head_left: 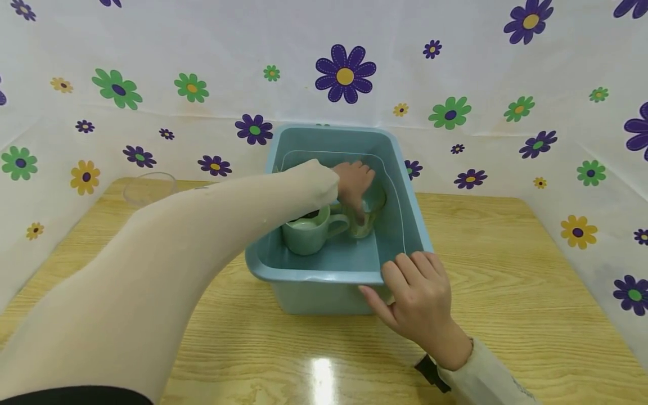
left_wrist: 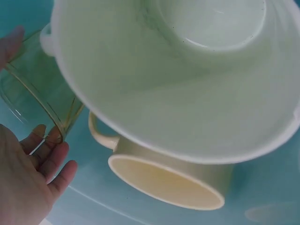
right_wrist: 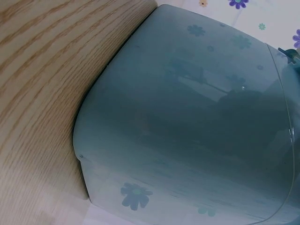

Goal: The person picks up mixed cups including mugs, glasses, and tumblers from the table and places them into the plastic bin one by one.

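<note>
A light blue plastic basin stands on the wooden table. My left hand reaches inside it and holds a clear glass cup by the rim. In the left wrist view the thumb and the fingertips lie on opposite sides of the glass. Beside it stands a pale green mug, its handle towards the glass. A cream mug lies tilted under the green one, mostly hidden by my sleeve in the head view. My right hand grips the basin's front right corner, fingers over the rim, thumb at the front.
On the table at the back left is a clear round glass object, partly behind my left sleeve. A white cloth printed with flowers hangs behind and along both sides of the table.
</note>
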{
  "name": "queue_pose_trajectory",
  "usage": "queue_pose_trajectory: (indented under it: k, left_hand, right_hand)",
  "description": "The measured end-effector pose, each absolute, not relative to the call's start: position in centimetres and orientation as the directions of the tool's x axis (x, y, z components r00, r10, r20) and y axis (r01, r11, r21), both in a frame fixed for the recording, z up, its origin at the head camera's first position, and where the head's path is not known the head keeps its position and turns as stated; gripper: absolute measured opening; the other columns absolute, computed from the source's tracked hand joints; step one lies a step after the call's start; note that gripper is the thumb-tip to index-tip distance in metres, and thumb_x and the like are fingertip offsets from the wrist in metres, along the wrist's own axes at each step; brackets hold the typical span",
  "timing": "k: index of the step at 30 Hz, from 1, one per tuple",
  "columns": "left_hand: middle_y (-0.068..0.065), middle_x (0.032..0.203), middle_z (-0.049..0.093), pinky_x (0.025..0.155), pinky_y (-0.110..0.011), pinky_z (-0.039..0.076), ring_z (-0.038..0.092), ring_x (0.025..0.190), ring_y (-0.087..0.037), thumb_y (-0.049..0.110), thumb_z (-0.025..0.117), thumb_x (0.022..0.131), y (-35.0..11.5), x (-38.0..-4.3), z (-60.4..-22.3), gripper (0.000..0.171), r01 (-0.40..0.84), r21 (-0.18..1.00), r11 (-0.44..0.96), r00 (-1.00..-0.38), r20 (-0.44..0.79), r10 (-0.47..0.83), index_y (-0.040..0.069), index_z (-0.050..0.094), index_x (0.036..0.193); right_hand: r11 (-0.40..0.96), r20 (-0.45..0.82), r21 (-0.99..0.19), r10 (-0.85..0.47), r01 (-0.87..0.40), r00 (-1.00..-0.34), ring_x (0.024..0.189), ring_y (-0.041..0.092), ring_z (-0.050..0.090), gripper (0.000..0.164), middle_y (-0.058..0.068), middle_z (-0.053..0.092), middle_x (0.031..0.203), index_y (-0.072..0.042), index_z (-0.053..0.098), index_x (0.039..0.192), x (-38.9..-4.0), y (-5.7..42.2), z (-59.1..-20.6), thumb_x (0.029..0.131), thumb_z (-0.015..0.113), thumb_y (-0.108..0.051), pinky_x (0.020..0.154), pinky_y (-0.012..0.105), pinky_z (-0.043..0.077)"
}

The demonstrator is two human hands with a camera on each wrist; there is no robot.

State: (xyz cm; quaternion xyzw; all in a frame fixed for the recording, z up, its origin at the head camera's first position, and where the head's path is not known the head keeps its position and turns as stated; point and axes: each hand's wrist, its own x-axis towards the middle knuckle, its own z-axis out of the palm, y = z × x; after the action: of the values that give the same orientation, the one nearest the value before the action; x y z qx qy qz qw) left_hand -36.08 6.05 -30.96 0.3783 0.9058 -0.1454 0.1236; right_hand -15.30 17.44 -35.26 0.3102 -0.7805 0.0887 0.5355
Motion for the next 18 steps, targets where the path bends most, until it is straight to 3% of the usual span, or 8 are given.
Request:
queue_pose_trajectory:
  k: [12, 18]
  left_hand:
    - [-0.013, 0.142, 0.036, 0.106, -0.038, 0.034, 0.036, 0.126, -0.026, 0.065, 0.066, 0.072, 5.94, -35.43, -31.29, 0.103, 0.714, -0.226, 0.662, -0.696, -0.330, 0.638, 0.003, 0.024, 0.144]
    - [-0.014, 0.147, 0.030, 0.108, -0.039, 0.032, 0.032, 0.132, -0.027, 0.065, 0.064, 0.074, 5.94, -35.58, -31.80, 0.104, 0.727, -0.241, 0.642, -0.684, -0.320, 0.655, 0.005, 0.020, 0.147]
  right_hand:
    - [0.788, 0.894, 0.194, -0.387, -0.585, -0.226, 0.053, 0.022, 0.038, 0.053, 0.005, 0.041, 0.057, -0.006, 0.045, 0.064, -15.31, 17.33, -35.19, 0.097, 0.039, -0.047, 0.055, 0.037, 0.036]
    - [0.789, 0.891, 0.192, -0.389, -0.584, -0.232, 0.054, 0.023, 0.039, 0.053, 0.006, 0.042, 0.058, -0.006, 0.045, 0.064, -15.25, 17.28, -35.20, 0.097, 0.039, -0.047, 0.056, 0.037, 0.036]
